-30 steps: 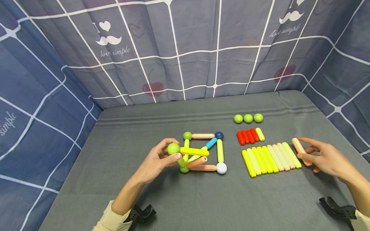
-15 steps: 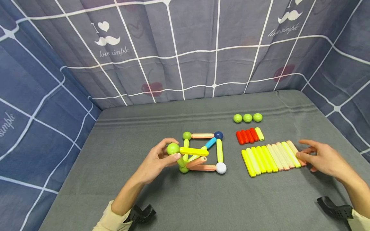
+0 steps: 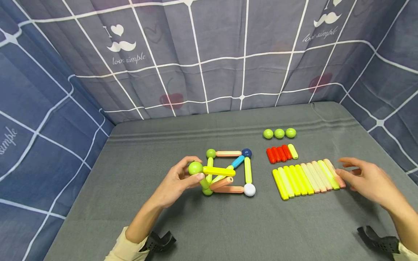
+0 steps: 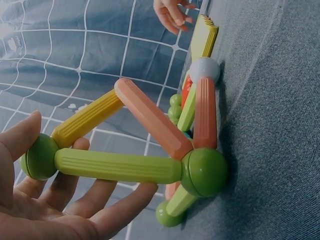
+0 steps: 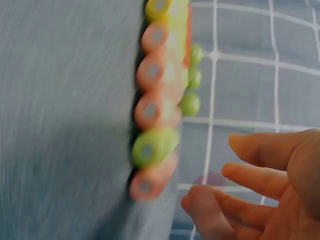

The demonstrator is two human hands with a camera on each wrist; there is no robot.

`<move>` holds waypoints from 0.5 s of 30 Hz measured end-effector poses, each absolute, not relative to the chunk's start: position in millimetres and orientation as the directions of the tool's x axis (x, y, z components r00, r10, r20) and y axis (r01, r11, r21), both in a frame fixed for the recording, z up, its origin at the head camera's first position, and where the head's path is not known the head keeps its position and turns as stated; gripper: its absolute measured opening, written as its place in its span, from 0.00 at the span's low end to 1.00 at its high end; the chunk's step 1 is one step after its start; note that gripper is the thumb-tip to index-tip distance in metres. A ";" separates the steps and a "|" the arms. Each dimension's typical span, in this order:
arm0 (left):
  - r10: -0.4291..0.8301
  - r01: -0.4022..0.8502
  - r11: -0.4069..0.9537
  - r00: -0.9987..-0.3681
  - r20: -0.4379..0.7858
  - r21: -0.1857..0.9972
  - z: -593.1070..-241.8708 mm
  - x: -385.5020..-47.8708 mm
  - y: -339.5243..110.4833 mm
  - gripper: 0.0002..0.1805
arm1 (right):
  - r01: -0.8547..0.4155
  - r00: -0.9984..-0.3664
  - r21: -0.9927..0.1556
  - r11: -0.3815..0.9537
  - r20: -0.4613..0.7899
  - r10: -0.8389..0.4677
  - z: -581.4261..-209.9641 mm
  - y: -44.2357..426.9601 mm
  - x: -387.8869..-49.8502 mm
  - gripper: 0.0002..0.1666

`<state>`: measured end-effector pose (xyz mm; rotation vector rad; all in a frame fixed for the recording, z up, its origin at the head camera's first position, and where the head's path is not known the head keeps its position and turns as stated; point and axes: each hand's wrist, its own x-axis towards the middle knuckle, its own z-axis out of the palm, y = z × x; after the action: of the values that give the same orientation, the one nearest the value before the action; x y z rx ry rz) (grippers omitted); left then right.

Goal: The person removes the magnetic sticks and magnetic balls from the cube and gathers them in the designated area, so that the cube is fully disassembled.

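My left hand (image 3: pixel 177 181) grips a green ball (image 3: pixel 195 168) at the raised corner of a structure of magnetic sticks and balls. In the left wrist view, a green stick (image 4: pixel 120 166) and a yellow stick (image 4: pixel 85 117) run from that ball. The yellow one meets the top of a slanting salmon stick (image 4: pixel 152 117). A white ball (image 3: pixel 249 190) and a dark blue ball (image 3: pixel 246 153) form two base corners. Beside the right end of a row of sticks, my right hand (image 3: pixel 367 181) holds nothing; its fingers are loosely bent, apart from the end salmon stick (image 5: pixel 152 181).
Yellow and pale salmon sticks (image 3: pixel 307 179) lie side by side on the grey cloth (image 3: pixel 147 145). Behind them are several red sticks (image 3: pixel 279 154) with one short yellow-green stick (image 3: pixel 292 151). Three green balls (image 3: pixel 279 133) sit farther back, before a hanging checked curtain (image 3: pixel 222 79).
My right hand has set the salmon stick against the right end of the row and let it go. The hand now stands slightly off it. My left hand keeps its grip in place.
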<state>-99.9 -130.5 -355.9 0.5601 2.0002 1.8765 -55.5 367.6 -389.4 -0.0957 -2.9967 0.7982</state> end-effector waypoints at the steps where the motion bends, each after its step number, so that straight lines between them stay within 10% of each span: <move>1: 0.503 0.053 0.050 -0.864 0.021 0.997 -355.9 -99.9 -130.6 0.21 | 0.048 -0.996 -0.501 0.864 0.042 0.080 -386.8 362.8 -54.4 0.31; 15: 0.496 0.050 0.068 -0.868 0.010 0.996 -355.4 -98.8 -129.6 0.21 | -0.320 -0.947 -0.758 0.568 0.242 -0.211 -353.4 242.7 -50.7 0.15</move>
<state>-98.8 -129.6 -355.4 0.5462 2.0192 1.8608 -50.7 242.7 -353.4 0.4543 -2.6699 1.3295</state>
